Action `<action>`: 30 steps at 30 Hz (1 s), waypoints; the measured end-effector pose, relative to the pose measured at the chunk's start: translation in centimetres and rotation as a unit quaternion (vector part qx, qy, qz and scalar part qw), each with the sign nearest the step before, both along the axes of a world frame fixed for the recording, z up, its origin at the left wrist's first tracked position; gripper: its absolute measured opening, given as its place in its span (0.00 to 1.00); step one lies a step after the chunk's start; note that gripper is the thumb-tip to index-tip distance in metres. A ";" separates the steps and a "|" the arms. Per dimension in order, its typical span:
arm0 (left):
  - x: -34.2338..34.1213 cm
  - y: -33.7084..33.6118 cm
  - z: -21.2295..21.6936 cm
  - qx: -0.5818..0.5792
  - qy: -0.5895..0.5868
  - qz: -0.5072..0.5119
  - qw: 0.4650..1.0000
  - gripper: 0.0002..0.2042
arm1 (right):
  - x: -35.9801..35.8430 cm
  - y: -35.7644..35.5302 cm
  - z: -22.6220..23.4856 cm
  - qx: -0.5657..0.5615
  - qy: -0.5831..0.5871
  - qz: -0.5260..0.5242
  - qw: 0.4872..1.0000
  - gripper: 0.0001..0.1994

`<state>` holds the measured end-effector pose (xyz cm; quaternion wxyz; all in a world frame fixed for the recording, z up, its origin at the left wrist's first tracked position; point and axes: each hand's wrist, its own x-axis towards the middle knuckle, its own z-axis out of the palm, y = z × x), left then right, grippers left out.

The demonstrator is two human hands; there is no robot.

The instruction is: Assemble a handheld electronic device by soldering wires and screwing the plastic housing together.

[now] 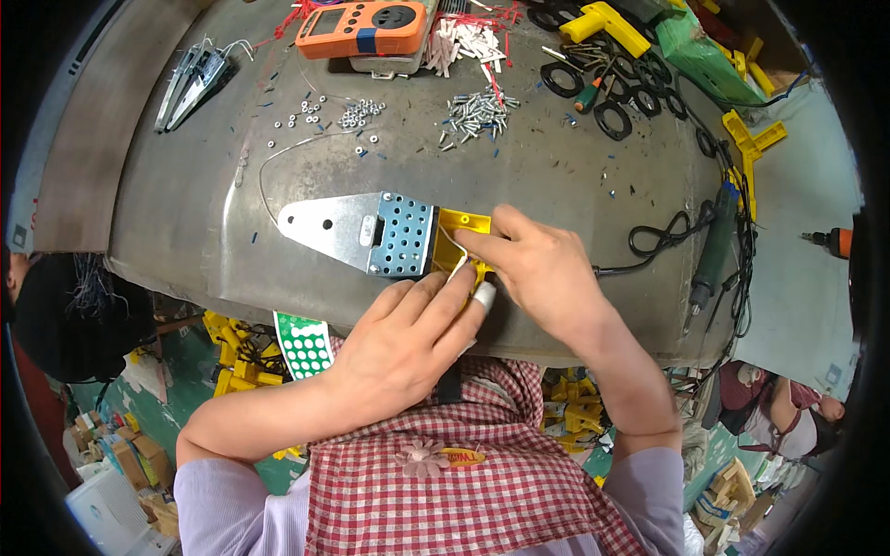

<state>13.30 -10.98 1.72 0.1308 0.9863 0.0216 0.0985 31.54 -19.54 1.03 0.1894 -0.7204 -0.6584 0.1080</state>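
Note:
A yellow plastic housing (pixel 475 222) lies near the front of the table, partly covered by both hands. Joined to its left end is a silver metal plate (pixel 332 222) with a blue-tinted perforated section (pixel 405 236). A thin white wire (pixel 451 239) runs inside the housing. My left hand (pixel 408 320) holds the housing's near side, its fingertips beside the wire; one finger wears a white wrap (pixel 485 296). From the right, my right hand (pixel 547 273) is closed on the housing, index finger reaching inside next to the wire. Its other fingertips are hidden.
White nuts (pixel 362 113) and a pile of screws (pixel 477 118) lie beyond the housing. Farther back are an orange multimeter (pixel 362 30), white sleeves (pixel 464 44) and black rings (pixel 612 120). A dark green corded tool (pixel 714 246) lies right, metal parts (pixel 197 82) far left.

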 end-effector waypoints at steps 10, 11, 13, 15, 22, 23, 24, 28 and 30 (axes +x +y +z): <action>0.0 0.0 -0.7 0.032 0.063 -0.027 0.997 0.30 | -0.5 0.4 -1.4 0.066 0.026 0.095 0.993 0.12; 0.2 -0.2 -0.5 0.042 0.083 -0.022 0.995 0.31 | -0.5 0.5 -1.4 0.064 0.037 0.091 0.993 0.11; -0.1 0.1 -0.4 0.067 0.095 -0.040 0.992 0.30 | 0.6 0.6 -1.5 0.072 0.118 0.129 0.982 0.12; 0.2 0.4 -0.3 0.073 0.093 -0.058 0.991 0.29 | 5.6 0.0 -0.4 0.145 0.078 0.081 0.983 0.11; 0.0 0.1 -1.3 0.080 0.052 -0.053 0.994 0.29 | 37.5 -15.5 -0.6 0.068 -0.195 -0.668 0.715 0.09; 0.1 0.1 -1.7 0.082 0.041 -0.052 0.994 0.29 | 39.7 -18.0 -2.4 0.046 -0.270 -0.663 0.697 0.11; -0.3 0.4 -2.2 0.103 0.043 -0.047 0.993 0.29 | 38.8 -15.6 -1.7 -0.013 -0.098 -0.712 0.695 0.18; -0.6 0.3 -1.9 0.109 0.060 -0.055 0.991 0.29 | 37.8 -14.4 -1.3 0.132 -0.232 -0.689 0.674 0.27; -0.8 0.4 -2.2 0.096 0.051 -0.050 0.993 0.29 | 35.7 -13.3 1.4 0.220 -0.296 -0.595 0.714 0.23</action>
